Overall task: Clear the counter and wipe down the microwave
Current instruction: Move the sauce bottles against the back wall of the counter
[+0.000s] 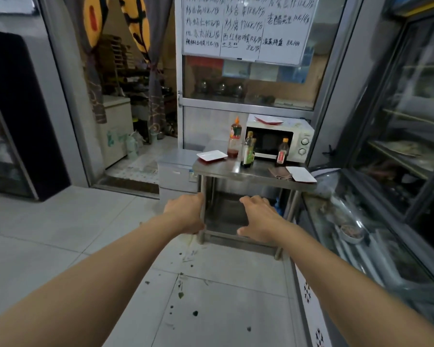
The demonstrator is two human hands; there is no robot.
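A white microwave (278, 141) stands at the back of a steel counter (226, 169), with a red-rimmed plate (268, 119) on top of it. On the counter are a white plate (211, 155) at the left, a tall red sauce bottle (234, 139), a green oil bottle (248, 150), a small dark bottle (283, 151), a brown cloth (280, 173) and another white plate (301, 174) at the right front corner. My left hand (186, 211) and my right hand (259, 217) are stretched out well short of the counter, both empty with fingers apart.
A low steel chest (177, 171) stands left of the counter. A glass display case (356, 229) runs along the right, with a tall glass-door fridge (416, 103) behind it. A curtained doorway (135, 96) opens at the back left. The tiled floor (60, 234) has dark spots.
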